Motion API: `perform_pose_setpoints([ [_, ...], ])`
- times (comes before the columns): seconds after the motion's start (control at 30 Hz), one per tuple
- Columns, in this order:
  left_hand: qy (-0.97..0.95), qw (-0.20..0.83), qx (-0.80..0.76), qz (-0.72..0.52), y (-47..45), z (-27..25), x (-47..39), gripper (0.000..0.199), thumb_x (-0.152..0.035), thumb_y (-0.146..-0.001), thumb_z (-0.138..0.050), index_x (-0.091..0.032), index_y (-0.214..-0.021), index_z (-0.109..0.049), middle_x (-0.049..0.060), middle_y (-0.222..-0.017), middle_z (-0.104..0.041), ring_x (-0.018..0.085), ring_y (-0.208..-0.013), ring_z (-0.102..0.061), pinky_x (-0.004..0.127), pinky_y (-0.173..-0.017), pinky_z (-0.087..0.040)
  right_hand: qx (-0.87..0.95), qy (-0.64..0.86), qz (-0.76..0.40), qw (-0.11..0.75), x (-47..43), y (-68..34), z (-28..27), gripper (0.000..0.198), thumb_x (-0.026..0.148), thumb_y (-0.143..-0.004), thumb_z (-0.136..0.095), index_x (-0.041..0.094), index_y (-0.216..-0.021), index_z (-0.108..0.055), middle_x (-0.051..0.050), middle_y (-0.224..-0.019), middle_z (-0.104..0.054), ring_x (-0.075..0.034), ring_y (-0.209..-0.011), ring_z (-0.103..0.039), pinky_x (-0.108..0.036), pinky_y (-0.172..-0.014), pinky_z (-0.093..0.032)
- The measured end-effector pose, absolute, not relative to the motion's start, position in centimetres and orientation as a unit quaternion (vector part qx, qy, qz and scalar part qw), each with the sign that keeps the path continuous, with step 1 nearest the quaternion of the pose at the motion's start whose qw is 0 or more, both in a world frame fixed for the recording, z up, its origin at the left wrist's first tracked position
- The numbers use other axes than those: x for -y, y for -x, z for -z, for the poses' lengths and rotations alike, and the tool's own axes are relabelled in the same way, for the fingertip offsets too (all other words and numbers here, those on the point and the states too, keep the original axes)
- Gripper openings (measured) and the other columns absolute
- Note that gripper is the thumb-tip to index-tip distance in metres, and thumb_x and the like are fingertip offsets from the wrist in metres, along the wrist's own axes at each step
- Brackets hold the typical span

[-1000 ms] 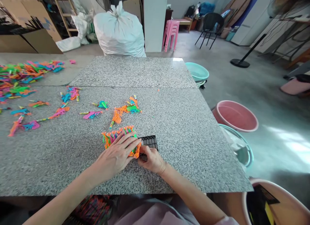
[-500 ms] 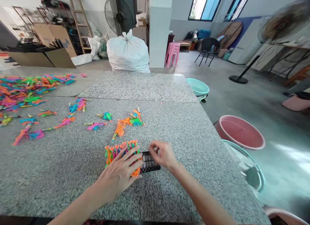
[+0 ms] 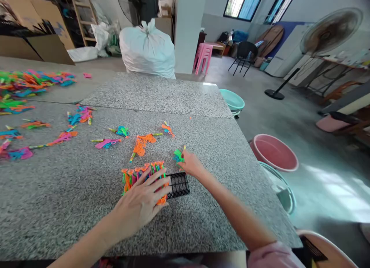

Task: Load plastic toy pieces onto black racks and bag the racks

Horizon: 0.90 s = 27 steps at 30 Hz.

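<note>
My left hand [image 3: 140,200] lies with fingers spread over a row of small plastic toy guns [image 3: 127,180], orange, pink and green, packed upright in a black rack [image 3: 179,185]. The rack's right part, a bare lattice, sticks out past my fingertips. Just behind that bare end, my right hand [image 3: 193,164] pinches a green and blue toy gun [image 3: 177,155] with a yellowish piece at its tip. Orange toy guns [image 3: 140,146] lie on the granite table behind the rack, with another orange toy gun [image 3: 167,129] farther back. My palm hides part of the row.
A large heap of coloured toy guns [image 3: 31,83] covers the table's far left. Loose ones, such as a pink toy gun [image 3: 106,143], lie between. Past the right edge stand a pink basin [image 3: 274,152] and a turquoise basin [image 3: 232,100]. A white sack [image 3: 147,50] stands behind the table.
My right hand has moved from above the rack's bare end to behind it and now pinches the green and blue toy gun. That gun is apart from the orange ones. My left hand stays on the row.
</note>
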<state>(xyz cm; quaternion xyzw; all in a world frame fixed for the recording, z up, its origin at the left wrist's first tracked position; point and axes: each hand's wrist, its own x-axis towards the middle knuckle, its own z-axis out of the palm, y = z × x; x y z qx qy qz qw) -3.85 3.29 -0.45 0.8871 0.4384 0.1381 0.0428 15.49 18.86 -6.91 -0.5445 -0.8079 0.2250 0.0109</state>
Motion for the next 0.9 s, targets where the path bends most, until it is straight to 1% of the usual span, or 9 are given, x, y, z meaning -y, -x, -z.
perform_pose_setpoints([
  [0.1,-0.891,0.012,-0.429,-0.148,4.1,0.9,-3.4,0.027,-0.033,-0.099,-0.056,-0.029,-0.124,-0.064,0.001,-0.131,-0.067,0.025,-0.134,-0.050,0.047,-0.118,-0.031,0.853,0.501,-0.134,-0.060,-18.1,-18.0,5.8,0.028,0.016,-0.097,-0.050,0.018,-0.124,-0.056,-0.014,-0.113,-0.068,-0.026,-0.102,-0.069,-0.033,-0.082,-0.051],
  [0.2,-0.900,-0.029,-0.407,-0.153,4.5,1.1,-3.5,0.026,-0.034,-0.100,-0.053,-0.026,-0.121,-0.065,0.003,-0.127,-0.068,0.025,-0.133,-0.051,0.047,-0.117,-0.032,0.873,0.473,-0.070,-0.091,-19.3,-18.5,5.1,0.047,0.004,-0.087,-0.058,0.017,-0.131,-0.052,-0.019,-0.134,-0.055,-0.030,-0.113,-0.064,-0.037,-0.088,-0.052],
  [0.27,-0.904,-0.043,-0.400,-0.146,4.7,1.1,-3.6,0.026,-0.033,-0.099,-0.053,-0.025,-0.121,-0.065,0.004,-0.125,-0.068,0.026,-0.132,-0.051,0.047,-0.116,-0.034,0.872,0.472,-0.068,-0.105,-20.3,-18.6,5.0,0.052,0.002,-0.082,-0.064,0.014,-0.131,-0.053,-0.021,-0.133,-0.054,-0.032,-0.114,-0.063,-0.039,-0.090,-0.051],
  [0.43,-0.907,-0.034,-0.402,-0.120,4.9,1.1,-3.7,0.032,-0.033,-0.097,-0.057,-0.027,-0.128,-0.061,0.001,-0.130,-0.067,0.026,-0.134,-0.050,0.047,-0.116,-0.034,0.881,0.457,-0.087,-0.091,-21.3,-21.3,5.1,0.025,0.002,-0.089,-0.049,0.012,-0.104,-0.067,-0.018,-0.117,-0.064,-0.028,-0.107,-0.066,-0.036,-0.090,-0.049],
  [0.57,-0.905,-0.038,-0.406,-0.119,4.9,1.3,-3.8,0.038,-0.037,-0.098,-0.057,-0.029,-0.135,-0.057,-0.001,-0.132,-0.066,0.027,-0.135,-0.049,0.048,-0.115,-0.035,0.864,0.467,-0.187,-0.006,-20.6,-25.6,5.5,0.018,0.003,-0.082,-0.056,0.015,-0.093,-0.064,-0.009,-0.103,-0.067,-0.020,-0.090,-0.067,-0.029,-0.079,-0.049],
  [0.67,-0.904,-0.036,-0.407,-0.126,4.9,1.4,-3.8,0.038,-0.037,-0.098,-0.056,-0.030,-0.135,-0.058,-0.001,-0.131,-0.067,0.027,-0.134,-0.049,0.050,-0.116,-0.035,0.800,0.459,-0.369,0.117,-18.4,-26.9,6.8,0.008,0.015,-0.083,-0.058,0.017,-0.091,-0.058,-0.001,-0.080,-0.064,-0.013,-0.065,-0.059,-0.025,-0.063,-0.046],
  [0.77,-0.900,-0.019,-0.417,-0.122,4.9,1.3,-3.8,0.036,-0.038,-0.098,-0.056,-0.030,-0.133,-0.060,0.000,-0.131,-0.067,0.026,-0.133,-0.051,0.049,-0.116,-0.035,0.698,0.422,-0.519,0.256,-15.8,-25.1,8.5,0.019,0.031,-0.078,-0.066,0.021,-0.085,-0.052,0.005,-0.069,-0.056,-0.011,-0.059,-0.052,-0.025,-0.059,-0.043],
  [0.83,-0.898,-0.003,-0.425,-0.112,4.8,1.0,-3.7,0.034,-0.038,-0.098,-0.055,-0.030,-0.130,-0.062,0.001,-0.131,-0.066,0.026,-0.133,-0.051,0.048,-0.116,-0.036,0.668,0.419,-0.537,0.300,-14.6,-23.0,9.3,0.022,0.033,-0.076,-0.067,0.022,-0.082,-0.049,0.006,-0.068,-0.052,-0.012,-0.061,-0.051,-0.024,-0.060,-0.042],
  [0.9,-0.897,0.009,-0.428,-0.107,4.7,0.8,-3.6,0.031,-0.037,-0.099,-0.055,-0.029,-0.128,-0.063,0.002,-0.132,-0.066,0.027,-0.135,-0.049,0.049,-0.117,-0.035,0.674,0.439,-0.521,0.285,-14.0,-21.3,9.6,0.017,0.029,-0.076,-0.064,0.022,-0.079,-0.049,0.006,-0.066,-0.051,-0.011,-0.060,-0.051,-0.024,-0.060,-0.041],
])
